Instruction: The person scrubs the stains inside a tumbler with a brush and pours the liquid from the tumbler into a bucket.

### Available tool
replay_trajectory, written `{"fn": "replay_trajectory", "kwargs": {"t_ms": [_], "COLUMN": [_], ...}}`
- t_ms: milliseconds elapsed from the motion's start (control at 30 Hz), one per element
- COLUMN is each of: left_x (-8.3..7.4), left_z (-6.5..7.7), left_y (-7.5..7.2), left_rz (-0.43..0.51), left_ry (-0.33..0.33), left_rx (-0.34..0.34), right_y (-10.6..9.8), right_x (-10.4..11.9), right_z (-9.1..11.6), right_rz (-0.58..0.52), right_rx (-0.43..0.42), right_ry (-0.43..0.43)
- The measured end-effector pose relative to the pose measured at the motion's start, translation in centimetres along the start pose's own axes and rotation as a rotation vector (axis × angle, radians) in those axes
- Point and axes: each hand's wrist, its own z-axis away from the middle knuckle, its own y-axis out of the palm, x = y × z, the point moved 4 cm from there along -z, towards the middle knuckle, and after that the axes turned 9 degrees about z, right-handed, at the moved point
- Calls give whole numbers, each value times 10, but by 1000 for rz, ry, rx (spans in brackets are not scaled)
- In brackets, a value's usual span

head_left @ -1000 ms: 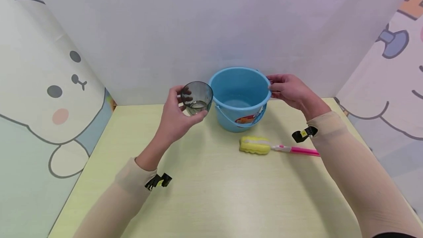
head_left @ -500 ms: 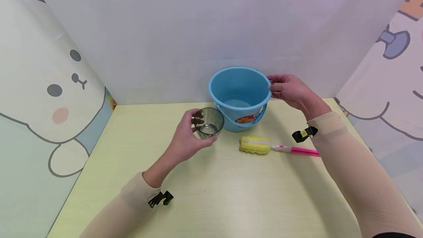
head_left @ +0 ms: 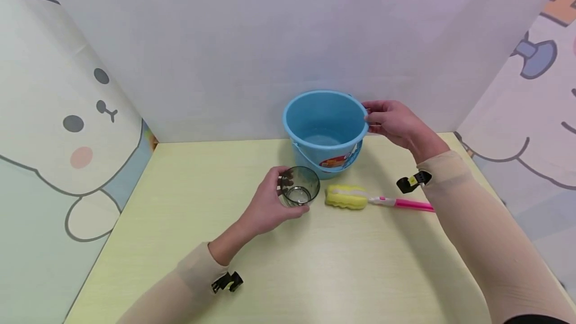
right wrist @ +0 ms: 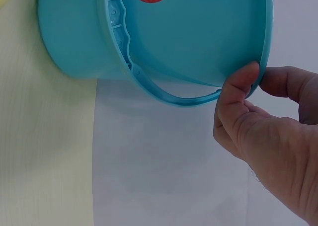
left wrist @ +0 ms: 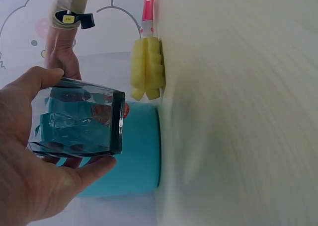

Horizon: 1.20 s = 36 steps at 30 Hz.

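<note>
My left hand (head_left: 265,209) grips a clear grey drinking glass (head_left: 300,184) around its side, thumb in front and fingers behind. In the left wrist view, the faceted base of this glass (left wrist: 74,121) hangs a little above the tabletop. A blue bucket (head_left: 326,109) stands upright at the back of the table, its handle hanging down in front. At its right side, my right hand (head_left: 393,123) pinches the rim. The right wrist view shows the thumb and fingers of that hand (right wrist: 268,121) around the bucket's edge, beside the handle joint.
A bottle brush (head_left: 346,197) with a yellow sponge head and a pink-and-white handle lies in front of the bucket. Its handle end runs behind the right sleeve. The pale wooden table (head_left: 297,274) meets a white back wall, with cartoon-printed panels on both sides.
My left hand has brought the glass down and to the right, from beside the bucket's rim to in front of the bucket. The right hand and bucket have stayed put.
</note>
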Motion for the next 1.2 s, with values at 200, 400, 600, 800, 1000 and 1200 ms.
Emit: {"fn": "replay_trajectory", "kwargs": {"t_ms": [200,400,600,800,1000,1200], "left_x": [9,15,19,23,25,26], "left_z": [4,8,13,16,18,21], "left_y": [10,19,28,35,38,39], "left_rz": [-9,-17,-27,-51,-49,-24], "left_ry": [-15,-29,-39,-54,-60,-73], "left_rx": [31,75,122,147,151,162], "right_y": [1,0,1,1,1,1], "right_x": [1,0,0,0,-1,-2], "right_z": [-1,-2,-2,-1,0,0], "right_rz": [-7,-12,-7,-10,-6,-4], "right_rx": [5,2,-4,3,4,0], "right_ry": [-8,-10,0,0,-2,-4]}}
